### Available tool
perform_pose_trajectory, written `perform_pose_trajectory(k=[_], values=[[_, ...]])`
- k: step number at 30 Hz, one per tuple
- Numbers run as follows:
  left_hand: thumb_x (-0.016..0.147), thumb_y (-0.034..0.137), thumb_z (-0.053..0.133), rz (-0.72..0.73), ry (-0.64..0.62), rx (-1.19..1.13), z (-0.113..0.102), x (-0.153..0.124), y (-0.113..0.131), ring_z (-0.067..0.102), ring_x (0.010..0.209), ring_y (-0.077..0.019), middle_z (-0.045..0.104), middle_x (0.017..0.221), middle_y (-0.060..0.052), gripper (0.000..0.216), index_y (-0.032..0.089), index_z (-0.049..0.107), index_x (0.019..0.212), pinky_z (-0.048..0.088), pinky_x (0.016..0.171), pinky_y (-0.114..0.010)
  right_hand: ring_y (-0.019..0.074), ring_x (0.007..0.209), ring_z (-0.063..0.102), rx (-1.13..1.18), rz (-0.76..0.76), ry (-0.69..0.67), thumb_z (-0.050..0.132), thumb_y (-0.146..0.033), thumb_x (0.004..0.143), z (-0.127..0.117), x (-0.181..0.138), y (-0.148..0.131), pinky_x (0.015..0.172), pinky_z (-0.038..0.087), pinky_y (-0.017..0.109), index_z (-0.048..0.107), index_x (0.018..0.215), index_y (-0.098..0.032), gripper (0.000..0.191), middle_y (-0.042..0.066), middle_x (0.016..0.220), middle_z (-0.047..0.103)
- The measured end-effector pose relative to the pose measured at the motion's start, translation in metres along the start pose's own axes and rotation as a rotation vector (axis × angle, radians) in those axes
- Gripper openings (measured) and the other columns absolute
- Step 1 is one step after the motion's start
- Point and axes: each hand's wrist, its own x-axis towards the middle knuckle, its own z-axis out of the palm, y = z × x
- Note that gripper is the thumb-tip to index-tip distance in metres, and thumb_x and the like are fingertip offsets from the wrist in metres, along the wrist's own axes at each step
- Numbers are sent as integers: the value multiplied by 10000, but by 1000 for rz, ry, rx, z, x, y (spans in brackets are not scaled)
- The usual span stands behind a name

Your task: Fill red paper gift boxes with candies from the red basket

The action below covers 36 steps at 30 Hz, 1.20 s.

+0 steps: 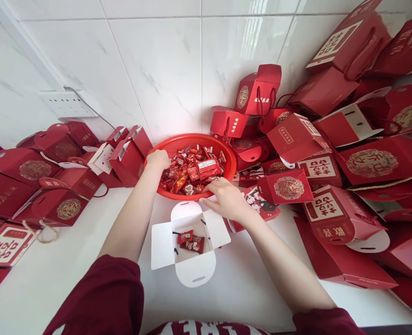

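Note:
A round red plastic basket (pixel 231 158) stands against the wall, heaped with small red-wrapped sweets (pixel 183 174). My left hand (pixel 159 160) is closed at the basket's left rim, its fingertips partly hidden. At the front right rim, my right hand (pixel 225 197) grips the edge, fingers over the inside near the sweets and thumb outside. Just in front of the basket is an open gift box (pixel 195 272), white inside, with its flaps spread out. A few red-wrapped sweets (pixel 192 243) lie at its bottom.
Red gift boxes with cord handles crowd the left side (pixel 56 204). More boxes (pixel 324 209) are piled high on the right, some tipped over. Behind the white table (pixel 122 288) rises a tiled wall with a socket strip (pixel 68 104) and a cable.

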Motion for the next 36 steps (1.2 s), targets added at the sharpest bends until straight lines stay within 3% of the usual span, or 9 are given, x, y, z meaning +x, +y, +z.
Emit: perform_pose_trajectory(k=[3, 8, 16, 21, 24, 28, 32, 34, 36], values=[[555, 319, 801, -67, -64, 39, 5, -3, 1, 671, 1017, -417, 735, 795, -177, 234, 163, 688, 687, 531, 865, -442, 263, 966, 540, 4, -7, 4, 604, -413, 930, 0, 1, 2, 764, 468, 354, 636, 900, -180, 237, 89, 956, 667], [529, 191, 780, -56, -123, 45, 9, -8, 4, 704, 950, -370, 729, 720, -142, 186, 180, 698, 696, 537, 845, -387, 261, 982, 544, 20, -10, -4, 614, -412, 927, 0, 1, 3, 820, 464, 356, 646, 932, -178, 237, 95, 971, 670], [620, 172, 706, 14, 12, 9, 4, -37, -13, 699, 959, -313, 745, 1047, -127, 376, 217, 719, 993, 532, 837, -347, 254, 942, 545, 12, -18, 8, 596, -421, 937, 1, -1, 3, 807, 454, 350, 643, 892, -176, 253, 93, 943, 667], [632, 271, 741, 137, -23, -9, 8, -52, -6, 666, 1065, -303, 720, 1166, -93, 526, 255, 693, 1156, 506, 909, -328, 256, 951, 542, 8, -18, 10, 598, -405, 937, 0, -3, 0, 800, 452, 345, 655, 907, -170, 243, 94, 933, 669], [614, 265, 769, 218, -64, -20, 10, -56, 3, 663, 1073, -272, 748, 1092, -39, 451, 302, 733, 1062, 492, 928, -292, 255, 960, 541, 15, -13, 21, 589, -409, 942, 0, -4, -1, 826, 451, 349, 661, 937, -160, 259, 100, 960, 676], [677, 263, 751, 236, 3, -12, 5, -67, 15, 687, 980, -313, 752, 904, -83, 184, 233, 759, 858, 507, 890, -347, 255, 940, 538, 7, -20, 22, 586, -403, 940, 3, -4, 0, 832, 444, 356, 658, 916, -159, 256, 100, 954, 671], [866, 318, 589, 289, 178, -54, -13, -101, 26, 641, 1099, -331, 714, 1103, -118, 274, 205, 717, 1080, 485, 960, -404, 261, 947, 531, 0, -18, 31, 585, -408, 939, 4, -5, 1, 842, 438, 365, 652, 921, -159, 258, 101, 963, 670], [918, 331, 528, 406, 227, -153, -23, -131, 30, 615, 1166, -274, 679, 1223, -62, 321, 262, 667, 1198, 475, 1002, -357, 262, 949, 529, 5, -20, 34, 584, -406, 940, 4, -6, 1, 844, 438, 365, 654, 930, -159, 257, 102, 970, 669], [926, 359, 525, 621, 187, -351, -29, -166, 33, 616, 1169, -239, 666, 1255, -26, 333, 295, 659, 1225, 495, 993, -315, 262, 948, 529, 14, -23, 36, 589, -401, 940, 4, -6, 1, 842, 440, 361, 660, 946, -160, 252, 100, 966, 668]])
